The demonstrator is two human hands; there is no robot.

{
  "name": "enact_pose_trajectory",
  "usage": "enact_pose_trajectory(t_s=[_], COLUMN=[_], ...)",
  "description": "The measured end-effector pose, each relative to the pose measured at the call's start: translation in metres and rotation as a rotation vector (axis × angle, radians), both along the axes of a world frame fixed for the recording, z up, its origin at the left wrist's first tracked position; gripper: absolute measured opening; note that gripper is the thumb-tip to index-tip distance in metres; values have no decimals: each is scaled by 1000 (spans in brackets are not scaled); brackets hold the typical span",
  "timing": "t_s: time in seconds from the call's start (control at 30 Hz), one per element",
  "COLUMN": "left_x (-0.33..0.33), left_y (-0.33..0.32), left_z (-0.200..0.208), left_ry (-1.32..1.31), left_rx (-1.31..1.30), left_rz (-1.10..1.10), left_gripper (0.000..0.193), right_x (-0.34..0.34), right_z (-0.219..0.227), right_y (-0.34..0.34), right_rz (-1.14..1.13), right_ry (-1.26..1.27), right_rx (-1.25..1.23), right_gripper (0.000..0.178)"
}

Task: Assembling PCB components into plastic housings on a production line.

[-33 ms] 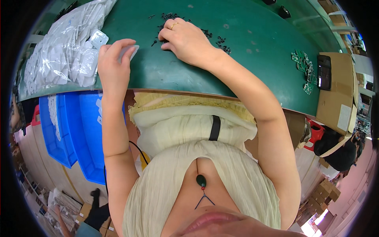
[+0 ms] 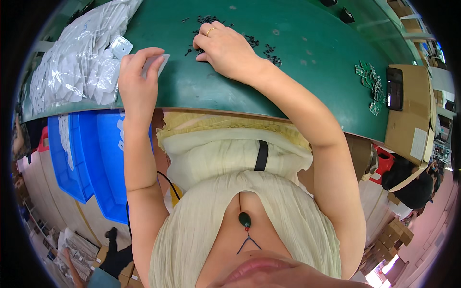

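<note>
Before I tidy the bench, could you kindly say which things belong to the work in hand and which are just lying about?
In use, it seems:
white piece in the left grip
small black parts at the right grip
perhaps the bagged white pieces

Apparently lying about:
circuit boards
black device
cardboard box

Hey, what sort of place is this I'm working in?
Probably a factory workshop for small-parts assembly: the green worktable carries small black parts and bagged white pieces, and cardboard boxes are stacked in the background.

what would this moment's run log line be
left hand: holds pale piece | right hand: at black parts | bagged pieces: table's left side
</note>
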State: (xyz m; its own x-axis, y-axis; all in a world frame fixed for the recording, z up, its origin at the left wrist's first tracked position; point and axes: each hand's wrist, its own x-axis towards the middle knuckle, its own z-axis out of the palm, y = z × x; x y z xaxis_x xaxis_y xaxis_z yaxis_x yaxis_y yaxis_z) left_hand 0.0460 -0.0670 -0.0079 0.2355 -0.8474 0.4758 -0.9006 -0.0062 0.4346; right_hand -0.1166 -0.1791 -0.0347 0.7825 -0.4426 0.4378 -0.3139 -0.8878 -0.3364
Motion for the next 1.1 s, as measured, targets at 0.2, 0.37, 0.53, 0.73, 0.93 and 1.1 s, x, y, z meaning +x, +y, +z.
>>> enact_pose_trajectory(t_s=[0.2,0.37,0.53,0.73,0.93,1.1], left_x=[-7,-8,-21,-28,-30,-27], left_y=[13,19,21,23,29,34], left_z=[2,-10,-15,-17,-18,-19], left_ry=[439,353,867,921,996,1022], left_rx=[-124,-128,-77,-128,-159,-104], left_rz=[-32,18,-9,36,3,29], left_gripper=[15,21,28,26,17,17], right_x=[9,1,-18,-18,2,11], right_z=[3,4,8,5,0,9], right_y=[8,8,7,12,2,3], right_rz=[6,-32,-122,-154,57,174], right_ry=[157,166,120,-23,32,188], right_rx=[-50,-177,-9,94,-10,-46], right_gripper=[10,15,13,9,11,12])
